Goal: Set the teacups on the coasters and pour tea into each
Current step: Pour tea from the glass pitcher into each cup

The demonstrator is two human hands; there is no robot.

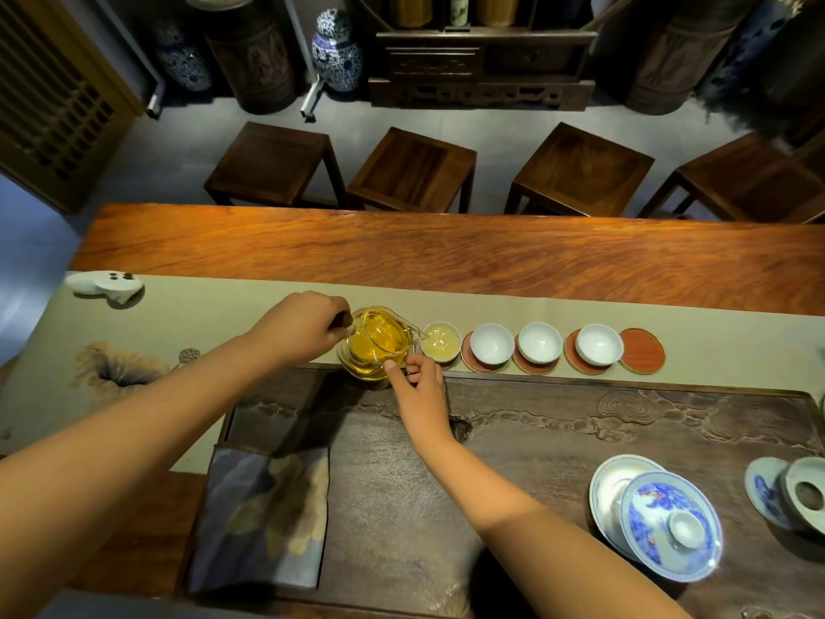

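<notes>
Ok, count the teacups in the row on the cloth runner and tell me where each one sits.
4. The leftmost teacup, under the glass pitcher's spout, holds tea. Three empty ones follow rightward on coasters: second, third, fourth. The last coaster is bare.

Four small white porcelain teacups (492, 343), five round red coasters (642, 351), one glass tea pitcher (377, 341), four dark wooden stools (410, 165).

Beyond the hands, four dark wooden stools (410, 169) stand in a row behind the bench (446, 252). Further back, a blue-and-white porcelain jar (335, 51) stands on the floor beside a carved dark cabinet (482, 69). To the right of the hands and nearer, a blue-painted lid (669, 524) lies on the dark carved tray (446, 462). Below the hands a folded cloth (263, 516) lies.
</notes>
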